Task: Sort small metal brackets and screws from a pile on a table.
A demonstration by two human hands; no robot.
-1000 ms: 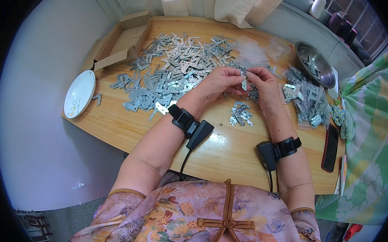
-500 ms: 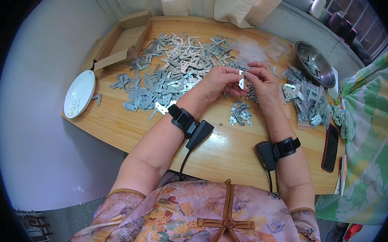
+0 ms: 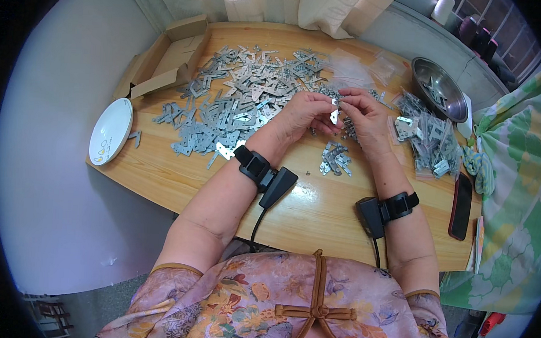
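Above the right middle of the table, my left hand point(image 3: 299, 114) pinches a small shiny metal corner bracket point(image 3: 334, 116) with holes. My right hand point(image 3: 371, 122) meets it from the other side, thumb and fingers closed at the bracket's upper end; whatever small piece they may hold there is hidden. Beneath the hands lies a cluster of small metal screws point(image 3: 349, 130), partly covered by the right hand. Nearer to me is a little pile of brackets point(image 3: 334, 159). A large heap of loose flat brackets point(image 3: 224, 114) spreads left of and beyond my left hand.
An open cardboard box point(image 3: 172, 54) and a white plate point(image 3: 111, 133) stand at the left edge. On the right are bagged metal parts point(image 3: 434, 144), a steel bowl point(image 3: 454, 105) holding brackets, and a phone point(image 3: 461, 206). Clear plastic bags point(image 3: 352, 69) lie at the back.
Both hands and the bracket have shifted very slightly left. The bracket is tilted a little differently; the grip looks the same.
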